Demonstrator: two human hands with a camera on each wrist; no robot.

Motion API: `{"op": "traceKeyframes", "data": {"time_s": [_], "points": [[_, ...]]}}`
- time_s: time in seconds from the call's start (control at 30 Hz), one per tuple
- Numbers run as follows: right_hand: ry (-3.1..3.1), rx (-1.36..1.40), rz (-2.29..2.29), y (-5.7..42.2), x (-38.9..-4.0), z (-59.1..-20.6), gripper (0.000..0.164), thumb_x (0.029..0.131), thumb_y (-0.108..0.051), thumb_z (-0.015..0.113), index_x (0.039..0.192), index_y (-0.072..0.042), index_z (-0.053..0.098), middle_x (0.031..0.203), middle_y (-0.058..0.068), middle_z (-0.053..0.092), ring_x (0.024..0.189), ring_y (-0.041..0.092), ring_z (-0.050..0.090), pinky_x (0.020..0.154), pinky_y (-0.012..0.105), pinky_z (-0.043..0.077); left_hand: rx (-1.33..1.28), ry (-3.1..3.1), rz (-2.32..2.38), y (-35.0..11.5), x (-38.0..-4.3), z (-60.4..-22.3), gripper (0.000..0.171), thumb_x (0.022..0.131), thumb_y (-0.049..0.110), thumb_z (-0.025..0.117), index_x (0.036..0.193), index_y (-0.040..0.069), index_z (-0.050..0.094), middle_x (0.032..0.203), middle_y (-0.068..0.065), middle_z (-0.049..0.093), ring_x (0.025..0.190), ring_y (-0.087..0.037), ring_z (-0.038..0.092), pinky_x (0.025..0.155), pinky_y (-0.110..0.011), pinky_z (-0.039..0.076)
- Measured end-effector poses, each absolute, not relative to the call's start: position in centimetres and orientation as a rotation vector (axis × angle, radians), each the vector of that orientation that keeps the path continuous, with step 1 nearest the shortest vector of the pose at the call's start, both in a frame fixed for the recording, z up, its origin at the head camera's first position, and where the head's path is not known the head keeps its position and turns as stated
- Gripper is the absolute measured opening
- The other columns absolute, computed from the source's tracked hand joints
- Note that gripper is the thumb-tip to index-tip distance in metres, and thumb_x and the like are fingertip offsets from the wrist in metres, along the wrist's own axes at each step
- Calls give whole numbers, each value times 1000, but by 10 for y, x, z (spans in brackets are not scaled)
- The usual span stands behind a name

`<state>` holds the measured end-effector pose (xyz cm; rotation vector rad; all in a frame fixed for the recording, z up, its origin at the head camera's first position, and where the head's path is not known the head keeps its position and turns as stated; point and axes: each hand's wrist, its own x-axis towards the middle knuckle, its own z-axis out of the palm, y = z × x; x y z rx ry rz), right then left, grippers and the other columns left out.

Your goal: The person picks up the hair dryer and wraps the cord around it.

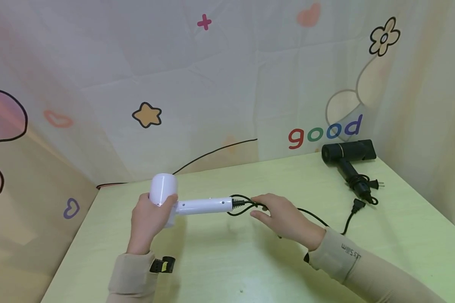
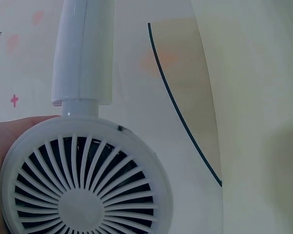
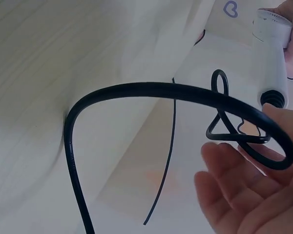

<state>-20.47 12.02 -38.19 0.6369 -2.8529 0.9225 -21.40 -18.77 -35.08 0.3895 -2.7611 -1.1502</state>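
The left hand [image 1: 150,216] is partly hidden behind the white hair dryer [image 1: 204,205], whose grille [image 2: 81,209] and handle [image 2: 83,53] are cut off by the left wrist view's bottom and top edges, while in the head view the right hand [image 1: 284,218] covers a stretch of the black cord [image 1: 314,215]

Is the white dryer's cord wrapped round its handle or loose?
Loose: the handle shows bare, and the black cord runs off its end in loops to the right hand.
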Motion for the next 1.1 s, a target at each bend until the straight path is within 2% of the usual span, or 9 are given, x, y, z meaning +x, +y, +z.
{"op": "traceKeyframes", "data": {"time_s": [0.1,0.27,0.37,0.47,0.6,0.73,0.9,1.1], "points": [[-2839,629,978,121,-206,-382,35,89,-19,65,119,-1,63,112,9,68,83,13,62,74,29,51,379,-2764,-1139,-186,-214,-353,76,85,50,59,131,-7,38,116,-24,56,96,-36,58,62,-33,49],[-2822,636,995,128,-207,-379,19,89,-11,64,104,-3,71,94,5,71,72,9,60,64,22,49,382,-2770,-1146,-187,-213,-353,77,85,51,58,132,-7,38,117,-24,56,96,-36,58,62,-32,49],[-2810,639,992,137,-207,-377,11,90,-9,62,96,-4,70,81,1,68,61,7,52,57,21,45,394,-2767,-1164,-189,-211,-353,77,85,51,58,132,-6,37,118,-24,55,96,-37,58,62,-32,49],[-2834,615,997,147,-208,-376,8,93,-8,57,94,-4,65,74,-1,61,59,8,50,54,22,43,406,-2747,-1201,-191,-210,-353,78,86,51,58,134,-6,36,119,-24,54,97,-37,58,62,-31,49],[-2904,554,1001,160,-210,-381,9,97,-9,51,98,-3,58,74,1,59,61,10,51,53,24,43,415,-2707,-1220,-192,-210,-354,79,86,51,57,134,-7,34,120,-26,53,97,-38,58,63,-33,50],[-2906,485,1013,175,-212,-386,12,98,-9,47,102,-1,55,75,3,55,60,13,45,52,25,39,427,-2677,-1205,-193,-211,-354,79,87,51,56,135,-8,32,121,-27,52,98,-40,58,66,-37,52],[-2841,402,1081,190,-215,-384,17,99,-10,46,103,2,57,72,5,48,60,15,39,54,27,35,454,-2665,-1210,-194,-211,-357,83,87,52,56,138,-7,28,122,-27,50,100,-41,57,69,-40,52],[-2781,365,1155,192,-213,-375,23,101,-17,44,102,0,60,67,3,41,59,15,34,55,28,32,470,-2643,-1225,-190,-215,-363,83,86,52,57,138,-5,28,121,-26,51,99,-40,57,68,-38,51]]}}
